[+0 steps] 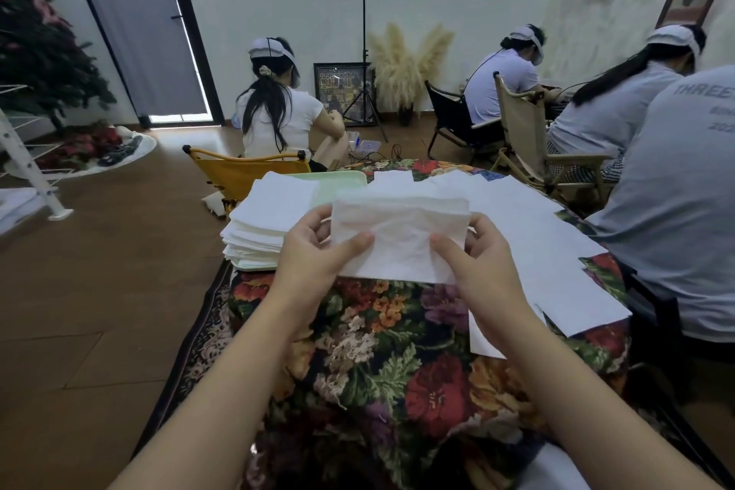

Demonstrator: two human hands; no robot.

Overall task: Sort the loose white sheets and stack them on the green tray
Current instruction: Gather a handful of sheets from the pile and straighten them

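A thin white sheet (399, 241) is held up above the flowered table, folded or doubled over. My left hand (316, 249) pinches its left side with the thumb on top. My right hand (477, 253) pinches its right side the same way. To the left, a thick stack of white sheets (264, 225) lies on the green tray (342, 181), whose far rim shows behind the stack. Several loose white sheets (553, 251) are spread over the right half of the table, partly hidden by the held sheet.
The table wears a dark flowered cloth (397, 362). A person in a grey shirt (676, 203) sits close at the table's right edge. A yellow chair (242, 171) with a seated person stands just beyond the tray. Brown floor lies to the left.
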